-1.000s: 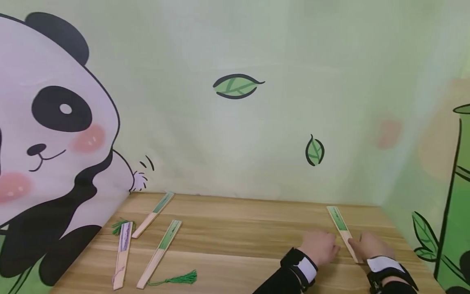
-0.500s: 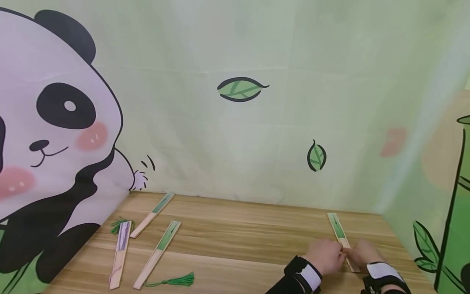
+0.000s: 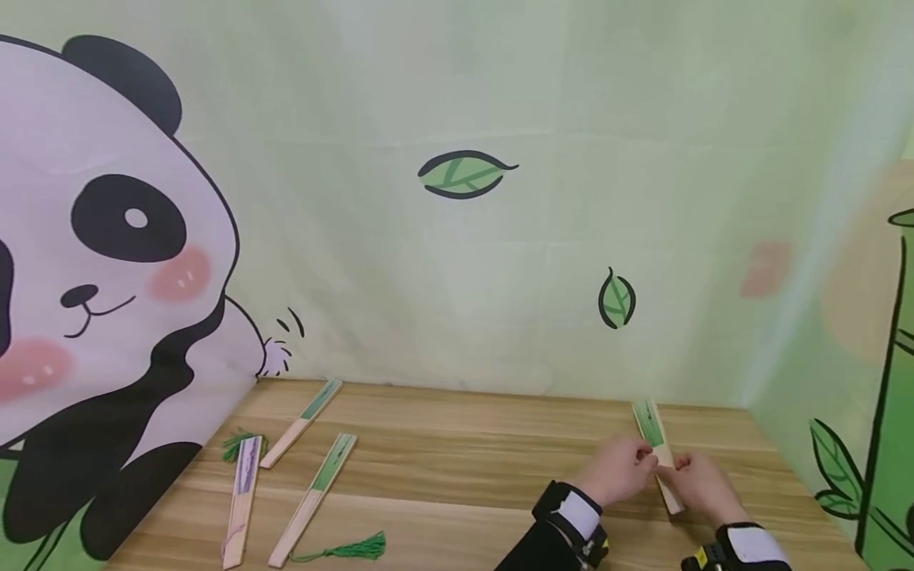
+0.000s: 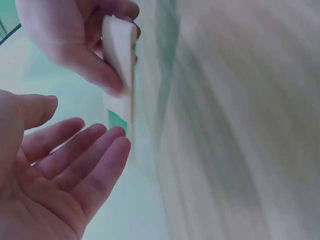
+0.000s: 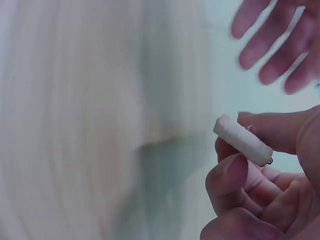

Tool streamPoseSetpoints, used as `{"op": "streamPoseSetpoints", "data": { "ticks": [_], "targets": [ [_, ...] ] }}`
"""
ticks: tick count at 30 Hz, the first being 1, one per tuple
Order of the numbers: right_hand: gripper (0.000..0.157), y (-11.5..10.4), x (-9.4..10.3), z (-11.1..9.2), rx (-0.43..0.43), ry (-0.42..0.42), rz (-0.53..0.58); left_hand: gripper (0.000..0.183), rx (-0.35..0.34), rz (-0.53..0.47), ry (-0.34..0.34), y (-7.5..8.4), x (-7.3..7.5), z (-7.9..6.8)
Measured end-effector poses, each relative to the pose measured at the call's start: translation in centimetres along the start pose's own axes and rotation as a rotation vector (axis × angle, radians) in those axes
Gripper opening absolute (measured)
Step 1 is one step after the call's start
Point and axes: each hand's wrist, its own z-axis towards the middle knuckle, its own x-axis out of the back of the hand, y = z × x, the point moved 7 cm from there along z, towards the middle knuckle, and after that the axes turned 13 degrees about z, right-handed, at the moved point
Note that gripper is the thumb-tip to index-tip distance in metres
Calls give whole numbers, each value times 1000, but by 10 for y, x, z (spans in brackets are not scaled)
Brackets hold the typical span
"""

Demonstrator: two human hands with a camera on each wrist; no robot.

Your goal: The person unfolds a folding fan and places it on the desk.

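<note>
A folded folding fan with a pale wooden handle and green upper part points away from me at the right in the head view. My right hand pinches its handle between thumb and fingers, and the right wrist view shows the handle's end in that grip. Just left of the fan is my left hand. In the left wrist view the left hand's fingers are loosely extended beside the fan's green part and grip nothing.
Several other folded fans lie on the wooden table at the left: a purple one and green ones. A green tassel lies near the front. A panda backdrop stands behind the table.
The hands have come together at the fan from its two sides. The right hand has taken hold of the handle, and the fan's far end looks slightly wider.
</note>
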Motion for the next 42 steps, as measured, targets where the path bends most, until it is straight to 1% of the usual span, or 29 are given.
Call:
{"op": "streamPoseSetpoints", "data": {
  "ticks": [2,4,7,8,10,12,14,16,18,20,23,25,30,35,39,42],
  "targets": [
    [28,-10,-4,-5,-4,8,41,21,54,-82,7,-10,7,-4],
    [31,-24,-8,-9,-2,15,73,26,116,-175,-1,-22,15,-9],
    [32,-49,-15,-14,28,23,102,35,214,-381,-18,-38,26,-18],
    [31,-58,-18,-16,41,21,118,36,237,-470,-22,-42,29,-20],
    [31,-78,-24,-19,84,10,159,35,262,-671,-34,-50,37,-25],
    [31,-97,-30,-22,123,-1,199,33,265,-848,-38,-58,47,-29],
    [29,-114,-35,-26,148,-9,230,32,245,-975,-44,-65,58,-34],
    [29,-128,-40,-29,161,-16,256,31,221,-1044,-54,-71,71,-38],
    [27,-138,-45,-33,168,-25,283,31,198,-1059,-51,-76,84,-44],
    [26,-148,-51,-37,177,-42,322,30,195,-1054,-38,-83,95,-51],
    [24,-160,-63,-41,204,-64,378,29,220,-1038,1,-95,107,-61],
    [22,-165,-73,-42,209,-75,412,28,239,-1018,20,-103,112,-68],
    [19,-173,-98,-44,194,-107,469,29,284,-1005,43,-118,114,-85],
    [19,-183,-119,-43,231,-107,458,29,313,-990,94,-135,114,-92],
    [19,-184,-136,-43,228,-129,448,27,361,-987,107,-149,112,-102],
    [18,-184,-144,-43,214,-149,474,26,384,-1006,106,-156,112,-109]
  ]
}}
